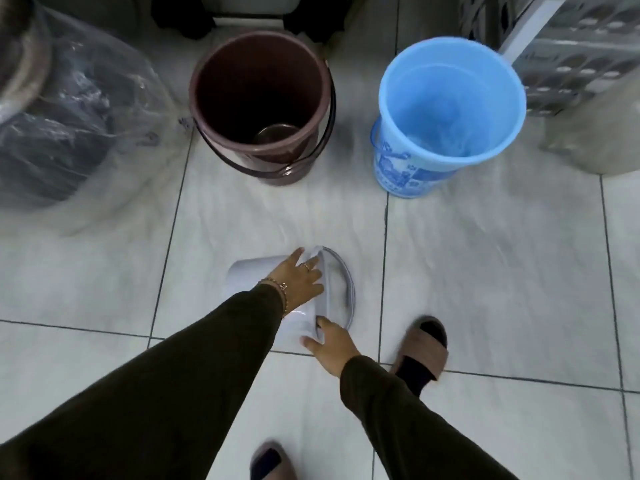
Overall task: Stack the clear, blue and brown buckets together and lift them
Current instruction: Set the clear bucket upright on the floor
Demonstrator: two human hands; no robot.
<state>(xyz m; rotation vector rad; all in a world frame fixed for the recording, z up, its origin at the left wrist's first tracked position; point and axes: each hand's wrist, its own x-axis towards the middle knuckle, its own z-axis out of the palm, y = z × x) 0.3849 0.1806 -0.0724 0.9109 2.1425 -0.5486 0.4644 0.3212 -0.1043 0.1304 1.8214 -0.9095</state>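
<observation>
The clear bucket [249, 271] lies on its side on the floor tiles, its mouth and thin handle turned to the right. My left hand [298, 277] rests on top of it near the rim, fingers curled over the edge. My right hand [330, 341] grips the lower part of the same rim. The brown bucket [259, 98] stands upright at the back centre, handle down at its front. The blue bucket [446, 109] stands upright to its right, leaning slightly, a printed label on its side.
A clear plastic bag of dark items [69, 126] sits at the back left. Grey crates [571, 53] and a sack [595, 133] stand at the back right. My slippered feet [422, 348] are on the tiles close to the clear bucket.
</observation>
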